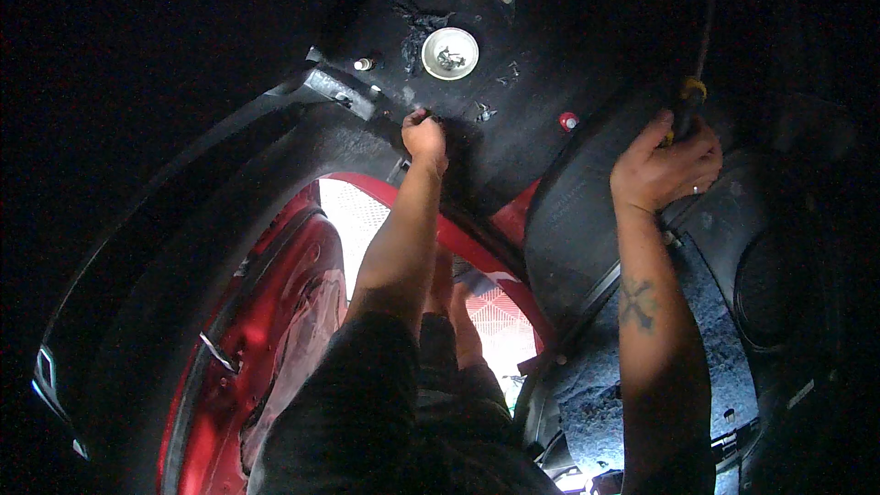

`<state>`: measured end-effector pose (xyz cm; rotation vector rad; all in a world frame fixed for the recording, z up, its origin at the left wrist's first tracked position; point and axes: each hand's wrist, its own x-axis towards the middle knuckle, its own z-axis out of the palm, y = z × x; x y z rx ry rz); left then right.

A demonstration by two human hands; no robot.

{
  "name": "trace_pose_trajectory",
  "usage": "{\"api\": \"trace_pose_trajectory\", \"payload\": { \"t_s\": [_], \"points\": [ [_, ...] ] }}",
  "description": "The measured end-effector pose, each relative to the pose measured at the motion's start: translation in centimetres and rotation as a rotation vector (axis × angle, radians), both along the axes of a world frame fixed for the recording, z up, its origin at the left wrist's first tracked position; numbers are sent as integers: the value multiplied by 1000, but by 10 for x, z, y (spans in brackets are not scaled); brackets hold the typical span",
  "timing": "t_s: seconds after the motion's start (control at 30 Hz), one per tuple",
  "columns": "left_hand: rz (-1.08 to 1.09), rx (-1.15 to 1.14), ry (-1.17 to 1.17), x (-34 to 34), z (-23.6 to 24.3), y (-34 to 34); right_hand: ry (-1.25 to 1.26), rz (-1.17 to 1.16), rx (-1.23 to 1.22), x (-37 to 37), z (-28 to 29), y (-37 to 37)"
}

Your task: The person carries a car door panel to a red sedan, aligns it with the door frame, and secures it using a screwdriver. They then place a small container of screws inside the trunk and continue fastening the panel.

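My right hand [665, 170] is wrapped round the black and yellow handle of what looks like a screwdriver [690, 92]; its long thin shaft points up and away. The fingers of my left hand [424, 139] are curled in against the dark panel [522, 147], and whatever they may pinch is hidden. Beyond that hand sits a round pale bowl [427, 57] with small metal pieces [451, 59] in it. A small metal fastener [486, 112] lies on the panel to the right of my left hand.
A red car door [275, 330] hangs at the lower left, by a bright doorway. On the panel lie a red and white round piece [569, 122], a small white cylinder [364, 64] and crumpled black material [414, 32]. Grey-blue carpet-like material [587, 403] is at lower right.
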<state>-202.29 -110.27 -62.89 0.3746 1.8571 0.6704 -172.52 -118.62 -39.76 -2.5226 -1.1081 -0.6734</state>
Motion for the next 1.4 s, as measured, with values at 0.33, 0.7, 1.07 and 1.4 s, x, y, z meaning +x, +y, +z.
{"api": "trace_pose_trajectory", "payload": {
  "t_s": [0.33, 0.7, 1.07, 1.4],
  "points": [
    [-500, 390, 461, 1, -4, 107, 32, -2, 13, -5, 0, 6],
    [98, 665, -452, -9, 183, 69, 28, 12, -22, 5, 10, -7],
    [442, 93, -1008, -21, 196, 19, 15, -58, -15, -1, 3, -3],
    [272, 158, -641, 1, 215, 12, 28, -30, -12, -1, 2, -2]
  ]
}}
